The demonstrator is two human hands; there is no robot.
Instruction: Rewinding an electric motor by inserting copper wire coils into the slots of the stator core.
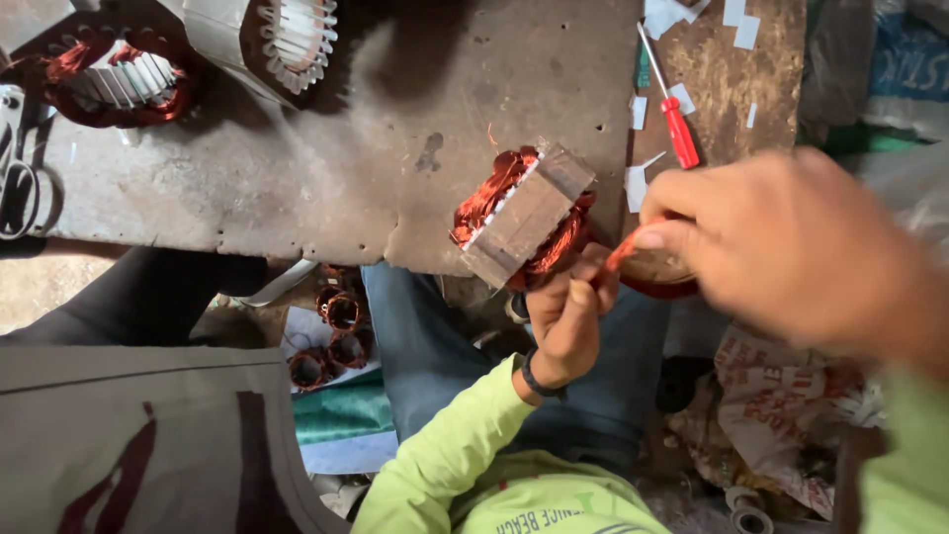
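Copper windings fill the motor stator (524,216) at the near edge of the workbench (326,168). Left hand (568,311) pinches a copper wire strand (620,253) beside it. Right hand (781,237) grips the same strand, fingers closed, near a red screwdriver (672,111).

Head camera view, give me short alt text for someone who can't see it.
Two hands work copper wire on a motor stator at the edge of a worn workbench: the left hand pinches wire below it, the right hand holds a coil. A red screwdriver lies nearby.
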